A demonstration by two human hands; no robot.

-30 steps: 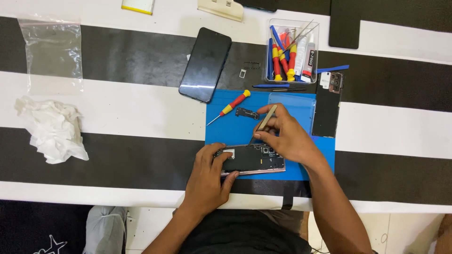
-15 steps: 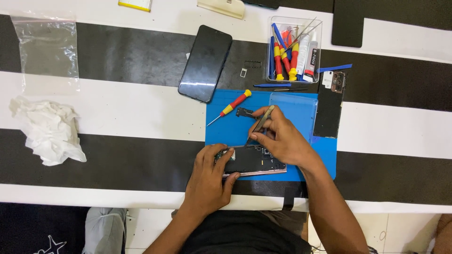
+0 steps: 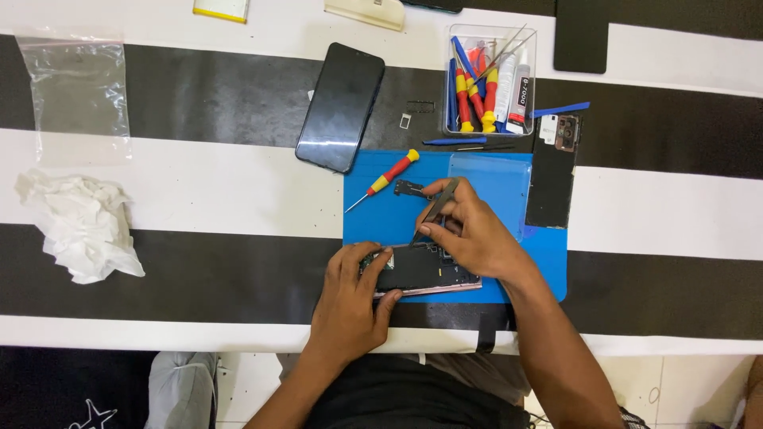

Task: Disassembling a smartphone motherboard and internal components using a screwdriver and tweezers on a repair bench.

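An opened phone body point(image 3: 421, 270) with its insides showing lies on a blue work mat point(image 3: 548, 254). My left hand point(image 3: 350, 302) holds its left end, fingers curled over the edge. My right hand point(image 3: 469, 230) pinches grey tweezers point(image 3: 435, 208), whose tips point down at the upper part of the phone's insides. A small dark part point(image 3: 409, 188) lies on the mat just above my right hand. A red and yellow screwdriver point(image 3: 385, 179) rests at the mat's top left corner.
A black phone screen point(image 3: 340, 107) lies face up to the upper left. A clear tub point(image 3: 489, 79) holds several tools. A black back cover point(image 3: 552, 171) sits right of the mat. Crumpled tissue point(image 3: 79, 226) and a clear plastic bag point(image 3: 75, 95) lie at the left.
My right hand with the tweezers has shifted slightly left over the phone's insides. My left hand keeps its hold on the phone's left end.
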